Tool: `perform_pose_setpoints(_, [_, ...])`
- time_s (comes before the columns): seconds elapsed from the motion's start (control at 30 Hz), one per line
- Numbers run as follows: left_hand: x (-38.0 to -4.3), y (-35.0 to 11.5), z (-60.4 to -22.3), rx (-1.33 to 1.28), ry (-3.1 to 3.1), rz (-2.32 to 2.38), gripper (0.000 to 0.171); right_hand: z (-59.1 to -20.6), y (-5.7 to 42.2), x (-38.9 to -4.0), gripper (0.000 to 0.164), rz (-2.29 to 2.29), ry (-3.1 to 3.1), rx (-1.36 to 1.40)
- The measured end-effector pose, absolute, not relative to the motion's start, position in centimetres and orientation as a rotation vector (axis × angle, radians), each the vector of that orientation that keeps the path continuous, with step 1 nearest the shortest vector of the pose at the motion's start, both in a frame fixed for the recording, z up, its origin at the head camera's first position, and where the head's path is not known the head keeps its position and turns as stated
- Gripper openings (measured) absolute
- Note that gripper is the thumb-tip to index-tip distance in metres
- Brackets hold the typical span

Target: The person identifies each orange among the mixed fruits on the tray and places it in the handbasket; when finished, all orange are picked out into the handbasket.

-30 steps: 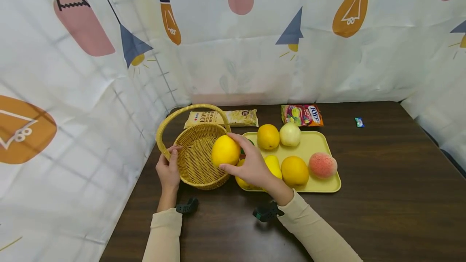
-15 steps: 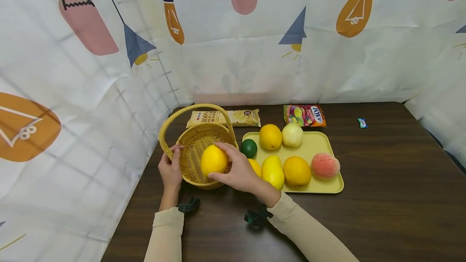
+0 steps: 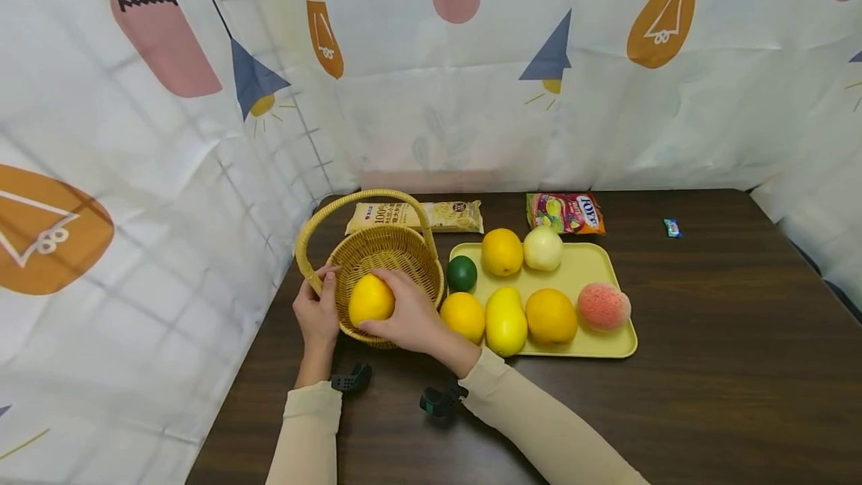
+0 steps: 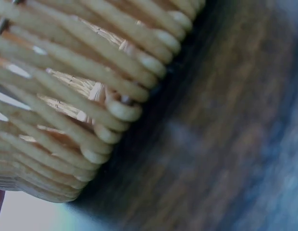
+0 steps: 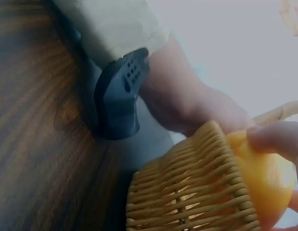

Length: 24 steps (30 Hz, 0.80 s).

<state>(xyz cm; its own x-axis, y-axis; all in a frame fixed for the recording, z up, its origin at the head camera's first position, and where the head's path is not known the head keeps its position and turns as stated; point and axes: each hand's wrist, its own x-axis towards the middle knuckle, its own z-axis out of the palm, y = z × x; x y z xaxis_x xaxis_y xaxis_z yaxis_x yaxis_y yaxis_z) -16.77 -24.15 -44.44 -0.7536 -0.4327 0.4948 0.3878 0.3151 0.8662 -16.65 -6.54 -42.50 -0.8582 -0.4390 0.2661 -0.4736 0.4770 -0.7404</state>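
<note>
A yellow woven basket (image 3: 411,245) with a tall arched handle stands at the left of the table. My left hand (image 3: 316,320) grips its left rim near the foot of the handle. With thumb and fingers, my right hand (image 3: 407,316) holds a yellow orange (image 3: 372,300) in the basket's mouth, at the near left side. The right wrist view has this orange (image 5: 264,183) against the woven rim, the thumb on top of it. Woven basket wall (image 4: 91,72) fills much of the left wrist view, where most of the left hand is out of sight.
Right of the basket, a yellow tray (image 3: 586,264) bears several fruits, among them a peach (image 3: 604,307), a yellow mango (image 3: 506,322) and a small green fruit (image 3: 462,274). Behind lie a noodle packet (image 3: 451,216), a candy bag (image 3: 564,213) and a small blue wrapper (image 3: 672,227).
My right hand has carried the orange leftward and down, from the basket's right rim into its mouth. The tray's left fruits have come into sight. My left hand keeps its grip.
</note>
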Motion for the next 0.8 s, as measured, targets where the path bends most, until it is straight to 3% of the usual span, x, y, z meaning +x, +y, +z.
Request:
perform_pose_setpoints(0.37, [-17.0,-24.4,-44.1,0.04,-1.888,-1.472,0.024,-42.5,-7.7,-17.3,0.082,1.229,-2.795,0.774])
perform_pose_setpoints(0.8, [-16.8,-24.0,-44.3,0.052,-1.865,-1.506,0.022,-42.7,-7.0,-16.5,0.052,1.212,-2.715,0.76])
